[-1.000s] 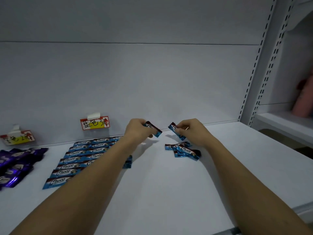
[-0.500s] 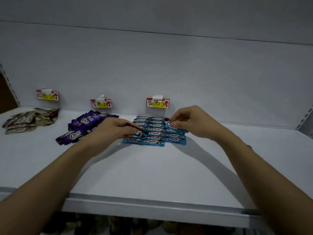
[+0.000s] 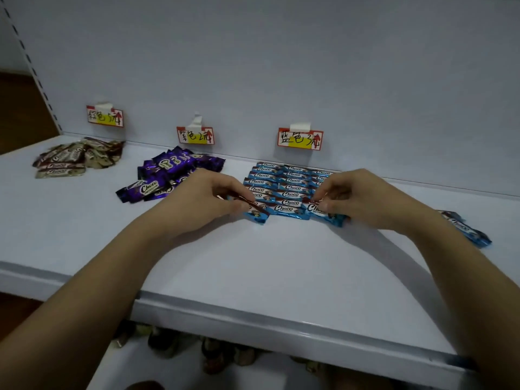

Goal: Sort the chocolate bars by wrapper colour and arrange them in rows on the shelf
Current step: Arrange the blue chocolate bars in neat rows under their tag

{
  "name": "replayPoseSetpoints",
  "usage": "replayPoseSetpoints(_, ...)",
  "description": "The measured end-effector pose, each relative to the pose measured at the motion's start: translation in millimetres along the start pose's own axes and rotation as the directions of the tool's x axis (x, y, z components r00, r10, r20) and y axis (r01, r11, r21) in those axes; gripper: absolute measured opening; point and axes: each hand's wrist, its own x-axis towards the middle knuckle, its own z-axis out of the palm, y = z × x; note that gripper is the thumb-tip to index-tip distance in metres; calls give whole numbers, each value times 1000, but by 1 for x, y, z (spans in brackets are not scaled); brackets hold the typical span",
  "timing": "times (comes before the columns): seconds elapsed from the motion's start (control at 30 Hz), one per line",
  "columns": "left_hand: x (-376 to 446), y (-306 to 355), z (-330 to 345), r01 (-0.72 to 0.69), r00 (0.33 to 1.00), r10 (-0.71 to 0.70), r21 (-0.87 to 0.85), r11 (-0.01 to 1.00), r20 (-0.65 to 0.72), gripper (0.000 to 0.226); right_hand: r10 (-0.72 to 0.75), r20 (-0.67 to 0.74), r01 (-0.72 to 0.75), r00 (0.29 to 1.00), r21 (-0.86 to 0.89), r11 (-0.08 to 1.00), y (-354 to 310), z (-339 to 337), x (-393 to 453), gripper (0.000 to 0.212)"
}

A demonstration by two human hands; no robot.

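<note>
Blue-wrapped Choco bars point(image 3: 287, 187) lie in neat rows on the white shelf point(image 3: 253, 266), under a blue price tag point(image 3: 300, 138). My left hand point(image 3: 208, 197) pinches a blue bar point(image 3: 254, 212) at the front left corner of the rows. My right hand point(image 3: 357, 195) pinches another blue bar point(image 3: 327, 213) at the front right corner. Both bars lie low on the shelf surface. A loose pile of purple bars point(image 3: 168, 173) sits to the left, and a pile of brown bars point(image 3: 76, 159) further left.
A few loose blue bars point(image 3: 465, 228) lie on the shelf right of my right forearm. Two more price tags point(image 3: 195, 135) point(image 3: 104, 116) hang on the back wall. The shelf's front edge point(image 3: 281, 325) runs below my arms, with dim items on the level beneath.
My view swung left from the loose blue bars to the sorted rows. Both hands carried a blue bar each over and lowered them to the front of the blue rows.
</note>
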Motion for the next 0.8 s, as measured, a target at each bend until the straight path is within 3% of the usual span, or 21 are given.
replayPoseSetpoints(0.3,1,-2,-1,37,997,-31,-80,996,73,17,68,15,-68,998,-25,997,3,-6,-6,3)
replayPoseSetpoints(0.43,2,-6,0,-20,997,10,126,992,79,16,45,-13,-46,999,-145,988,0,-3,-7,9)
replayPoseSetpoints(0.57,3,-9,0,-29,997,17,179,983,70,13,14,-57,-30,998,-282,959,-2,0,-7,7)
replayPoseSetpoints(0.8,1,-6,-3,-43,988,2,265,963,152,28,-163,-6,161,987,-115,980,-22,12,-17,7)
